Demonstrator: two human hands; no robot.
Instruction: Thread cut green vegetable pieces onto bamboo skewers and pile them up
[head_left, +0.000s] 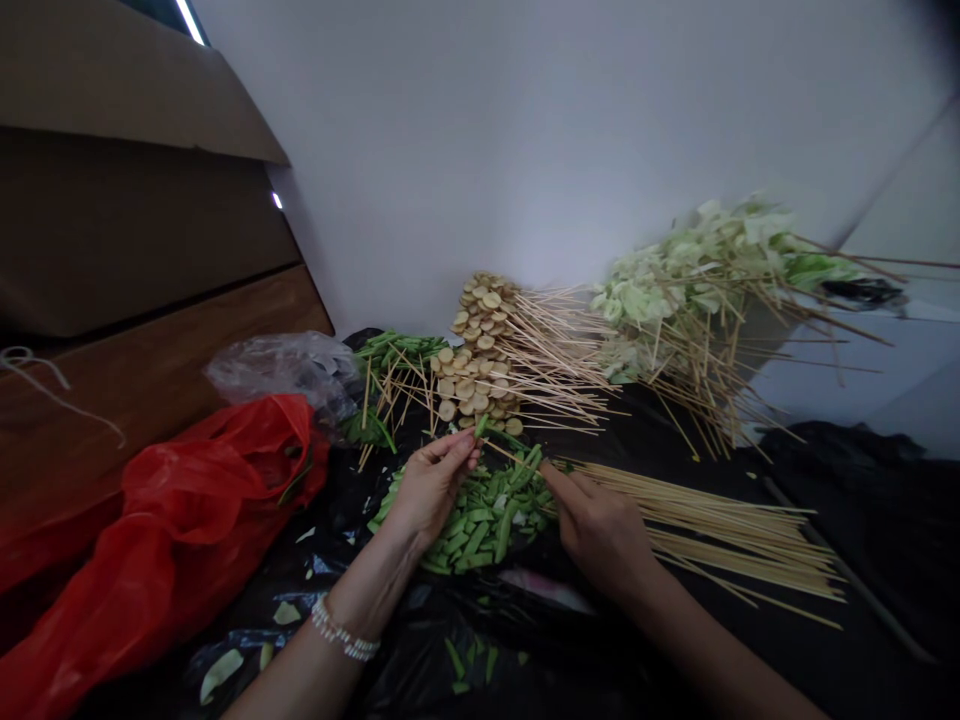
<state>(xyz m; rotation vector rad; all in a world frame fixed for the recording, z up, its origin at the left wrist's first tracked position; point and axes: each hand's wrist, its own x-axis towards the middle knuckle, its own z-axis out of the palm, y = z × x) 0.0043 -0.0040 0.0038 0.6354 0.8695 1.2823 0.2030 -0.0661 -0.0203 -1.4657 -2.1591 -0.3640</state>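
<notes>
Delicately, our left hand (431,485) pinches a green bean piece (481,427) above cut beans (480,530); our right hand (604,525) grips a bamboo skewer (501,451). Light, likely crisp, the piece is best held mid-length.

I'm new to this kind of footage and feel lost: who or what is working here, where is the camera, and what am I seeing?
No machine: these are a person's bare hands, seen from a camera worn on their head. The left hand pinches a green bean piece at one end of a wooden stick; the right hand holds the stick farther along. Below lie cut beans; around them, bare sticks, sticks with round slices or pale leaves, and a red bag.
</notes>
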